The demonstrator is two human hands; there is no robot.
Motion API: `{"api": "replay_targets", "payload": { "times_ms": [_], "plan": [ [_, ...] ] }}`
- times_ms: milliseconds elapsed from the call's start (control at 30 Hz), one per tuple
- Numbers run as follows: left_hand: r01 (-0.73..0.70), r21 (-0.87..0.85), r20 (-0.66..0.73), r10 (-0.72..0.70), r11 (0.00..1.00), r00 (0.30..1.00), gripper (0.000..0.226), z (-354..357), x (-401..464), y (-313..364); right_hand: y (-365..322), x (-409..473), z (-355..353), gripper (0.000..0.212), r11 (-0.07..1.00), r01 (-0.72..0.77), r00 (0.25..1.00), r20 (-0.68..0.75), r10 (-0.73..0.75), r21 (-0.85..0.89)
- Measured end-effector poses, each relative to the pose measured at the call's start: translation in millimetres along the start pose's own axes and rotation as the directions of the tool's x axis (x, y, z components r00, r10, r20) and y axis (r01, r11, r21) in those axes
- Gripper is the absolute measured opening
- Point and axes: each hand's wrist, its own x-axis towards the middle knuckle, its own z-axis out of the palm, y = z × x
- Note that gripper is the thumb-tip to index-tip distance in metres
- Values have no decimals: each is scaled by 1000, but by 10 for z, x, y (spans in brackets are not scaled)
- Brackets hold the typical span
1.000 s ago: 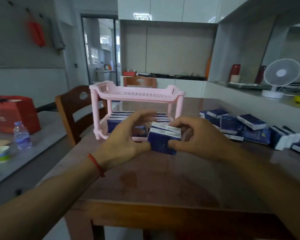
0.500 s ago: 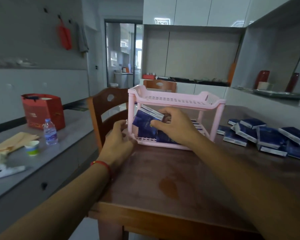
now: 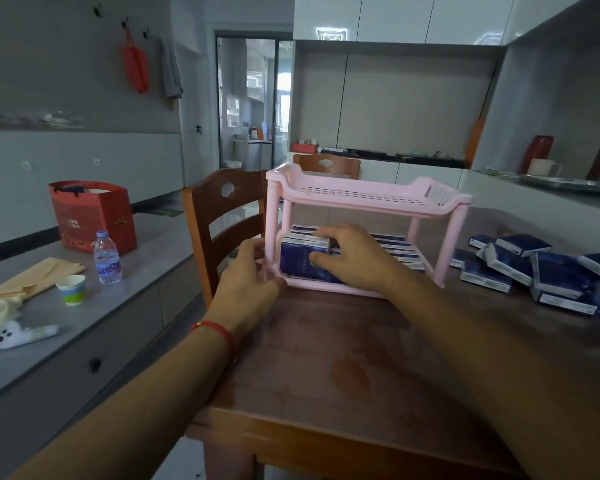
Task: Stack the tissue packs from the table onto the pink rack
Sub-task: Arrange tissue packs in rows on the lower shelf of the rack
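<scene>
The right hand [image 3: 352, 258] pinches a blue tissue pack [image 3: 300, 259] on the pink rack's [image 3: 368, 199] lower shelf; left hand [image 3: 253, 271] curls round its leg. Seat it flush against its neighbours, steadying the rack.

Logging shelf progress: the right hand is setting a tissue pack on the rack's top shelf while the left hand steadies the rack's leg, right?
Not quite. The head view shows the right hand setting the tissue pack on the bottom shelf of the rack; its top shelf holds nothing. The left hand does steady the leg.
</scene>
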Motion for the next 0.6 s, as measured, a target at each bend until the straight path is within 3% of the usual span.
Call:
{"api": "replay_targets", "payload": {
  "times_ms": [100,233,367,600],
  "plan": [
    [10,17,2,-10,1000,1000,55,8,8,4,10,-8,35,47,983,11,1000,22,-7,-181],
    [12,45,-7,-12,999,1000,57,15,9,13,-23,-7,73,45,925,63,997,69,-40,-374],
    [12,57,-15,-11,998,1000,59,24,13,6,-64,-23,109,56,899,124,992,46,-115,-419],
    [-3,66,-26,5,998,1000,57,27,17,-7,-57,-34,177,47,871,143,990,75,-122,-470]
  ]
}}
